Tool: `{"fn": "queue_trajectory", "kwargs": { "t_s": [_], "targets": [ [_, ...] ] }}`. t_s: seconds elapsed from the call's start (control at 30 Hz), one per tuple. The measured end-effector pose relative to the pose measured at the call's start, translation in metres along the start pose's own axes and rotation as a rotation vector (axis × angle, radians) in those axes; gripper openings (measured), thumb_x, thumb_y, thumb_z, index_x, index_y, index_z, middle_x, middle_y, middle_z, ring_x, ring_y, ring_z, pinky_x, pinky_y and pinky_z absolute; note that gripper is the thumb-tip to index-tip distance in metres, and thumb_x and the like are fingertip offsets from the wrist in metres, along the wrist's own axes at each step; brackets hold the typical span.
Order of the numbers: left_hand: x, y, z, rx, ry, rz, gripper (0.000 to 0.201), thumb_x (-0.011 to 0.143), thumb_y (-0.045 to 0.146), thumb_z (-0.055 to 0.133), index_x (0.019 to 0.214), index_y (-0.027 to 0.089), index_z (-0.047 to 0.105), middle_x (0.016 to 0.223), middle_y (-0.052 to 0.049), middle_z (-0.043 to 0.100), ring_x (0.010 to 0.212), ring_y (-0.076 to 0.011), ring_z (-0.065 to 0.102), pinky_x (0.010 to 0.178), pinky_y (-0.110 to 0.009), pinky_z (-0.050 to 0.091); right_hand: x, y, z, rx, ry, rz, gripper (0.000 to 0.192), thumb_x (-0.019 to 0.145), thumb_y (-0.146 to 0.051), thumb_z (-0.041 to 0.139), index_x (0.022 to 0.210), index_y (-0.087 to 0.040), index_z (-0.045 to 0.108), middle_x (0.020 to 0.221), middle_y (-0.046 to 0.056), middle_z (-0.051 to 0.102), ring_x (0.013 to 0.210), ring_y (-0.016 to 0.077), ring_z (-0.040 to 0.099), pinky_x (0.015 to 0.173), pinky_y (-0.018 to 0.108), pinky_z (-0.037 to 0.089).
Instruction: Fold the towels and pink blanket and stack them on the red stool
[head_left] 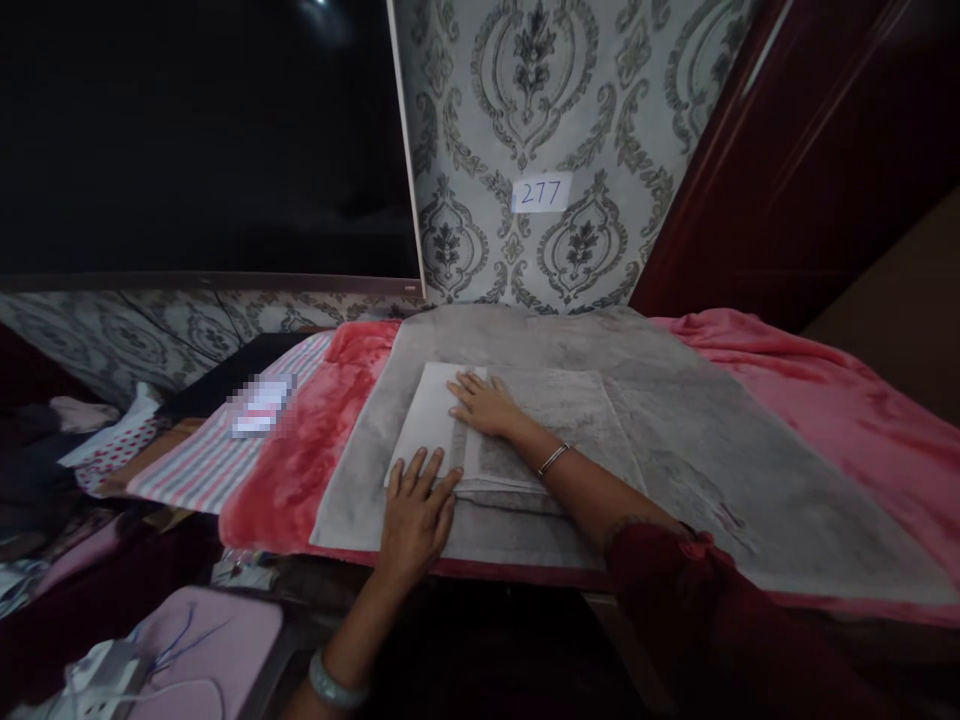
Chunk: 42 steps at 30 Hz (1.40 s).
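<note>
A folded grey towel (555, 420) lies on a larger grey cloth (675, 400) spread over a pink blanket (825, 390). My right hand (486, 403) rests flat on the folded towel near its far left part, fingers spread, a bangle on the wrist. At the towel's near left corner, my left hand (416, 505) presses flat with fingers apart, partly on the grey cloth. Neither hand grips anything.
A dark screen (202, 140) hangs on the patterned wall, with a paper label reading 277 (541, 192) beside it. A striped cloth (217, 450) and a red fleece (300, 450) lie to the left. A dark red door (810, 150) stands right. Clutter fills the lower left.
</note>
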<state>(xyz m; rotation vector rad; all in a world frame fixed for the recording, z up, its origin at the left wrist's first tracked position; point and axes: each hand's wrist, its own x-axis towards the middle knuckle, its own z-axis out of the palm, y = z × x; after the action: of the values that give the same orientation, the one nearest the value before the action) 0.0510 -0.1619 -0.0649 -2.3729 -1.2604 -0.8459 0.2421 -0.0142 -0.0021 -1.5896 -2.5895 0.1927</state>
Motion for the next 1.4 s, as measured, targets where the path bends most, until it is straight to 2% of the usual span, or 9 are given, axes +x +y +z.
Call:
{"fn": "queue_trajectory", "kwargs": {
  "t_s": [0.2,0.4,0.57,0.7,0.9,1.03,1.17,1.3,1.4],
  "targets": [
    [0.001,-0.005,-0.001,-0.008,-0.012,0.018,0.039,0.098,0.022,0.049,0.134,0.028,0.062,0.148,-0.008,0.055,0.141,-0.031,0.045,0.114,-0.056,0.034,-0.026,-0.017,-0.006,-0.001,-0.042,-0.003,0.062,0.104,-0.044,0.036,0.16,-0.022,0.026,0.168,0.009,0.013,0.154,0.0306,0.014,0.12,0.062,0.016],
    [0.006,-0.023,-0.009,-0.028,-0.113,0.088,0.042,0.099,0.03,0.048,0.139,0.025,0.059,0.146,-0.01,0.057,0.138,-0.0295,0.049,0.111,-0.051,0.04,-0.133,-0.025,0.01,0.06,0.031,-0.176,0.06,0.102,-0.042,0.045,0.157,-0.021,0.035,0.165,0.009,0.028,0.153,0.0264,0.019,0.123,0.054,0.017],
    [0.017,-0.053,-0.016,-0.012,-0.219,0.144,0.043,0.098,0.035,0.047,0.137,0.023,0.061,0.144,-0.014,0.058,0.133,-0.0316,0.055,0.108,-0.051,0.045,-0.22,0.013,0.025,0.013,0.228,-0.061,0.067,0.093,-0.024,0.059,0.156,-0.031,0.036,0.162,0.008,0.035,0.151,0.028,0.026,0.121,0.059,0.023],
    [0.023,-0.067,-0.014,0.003,-0.317,0.178,0.048,0.094,0.022,0.045,0.141,0.022,0.058,0.146,-0.015,0.056,0.134,-0.0311,0.054,0.103,-0.047,0.051,-0.256,0.06,0.035,-0.045,0.376,0.065,0.066,0.092,-0.02,0.058,0.155,-0.027,0.038,0.157,0.011,0.042,0.147,0.0302,0.036,0.115,0.059,0.038],
    [0.03,-0.059,-0.014,0.081,-0.42,0.072,0.063,0.088,0.001,0.031,0.14,0.023,0.059,0.142,-0.013,0.06,0.131,-0.0277,0.056,0.101,-0.047,0.052,-0.26,0.076,0.051,-0.108,0.506,0.009,0.068,0.085,0.0,0.042,0.15,-0.018,0.045,0.153,0.013,0.048,0.147,0.0268,0.035,0.111,0.046,0.048],
    [0.033,-0.056,-0.023,0.13,-0.382,0.079,0.058,0.085,0.002,0.036,0.133,0.02,0.064,0.132,-0.015,0.065,0.125,-0.0283,0.059,0.099,-0.045,0.053,-0.254,0.07,0.053,-0.115,0.54,0.062,0.079,0.072,0.005,0.04,0.148,-0.018,0.047,0.147,0.013,0.054,0.139,0.0258,0.047,0.11,0.048,0.048],
    [0.032,-0.065,-0.03,0.142,-0.291,0.073,0.046,0.084,0.009,0.045,0.122,0.02,0.069,0.125,-0.014,0.068,0.119,-0.0309,0.061,0.096,-0.045,0.053,-0.255,0.069,0.05,-0.097,0.61,0.123,0.069,0.071,0.003,0.044,0.137,-0.015,0.056,0.14,0.015,0.058,0.13,0.0279,0.055,0.108,0.049,0.05],
    [0.042,-0.078,-0.035,0.002,-0.19,0.074,0.035,0.086,0.019,0.046,0.111,0.02,0.07,0.111,-0.012,0.072,0.107,-0.0282,0.066,0.092,-0.043,0.054,-0.254,0.075,0.034,-0.063,0.695,0.096,0.056,0.078,-0.003,0.044,0.128,-0.02,0.06,0.124,0.012,0.067,0.12,0.0266,0.061,0.104,0.051,0.051],
    [0.072,-0.085,-0.054,-0.155,-0.102,0.023,0.031,0.087,0.03,0.047,0.107,0.021,0.07,0.104,-0.01,0.073,0.099,-0.0266,0.066,0.091,-0.041,0.053,-0.246,0.081,-0.001,-0.018,0.773,0.074,0.046,0.084,-0.01,0.043,0.124,-0.021,0.063,0.12,0.011,0.068,0.118,0.0267,0.061,0.111,0.054,0.043]
  ]
}}
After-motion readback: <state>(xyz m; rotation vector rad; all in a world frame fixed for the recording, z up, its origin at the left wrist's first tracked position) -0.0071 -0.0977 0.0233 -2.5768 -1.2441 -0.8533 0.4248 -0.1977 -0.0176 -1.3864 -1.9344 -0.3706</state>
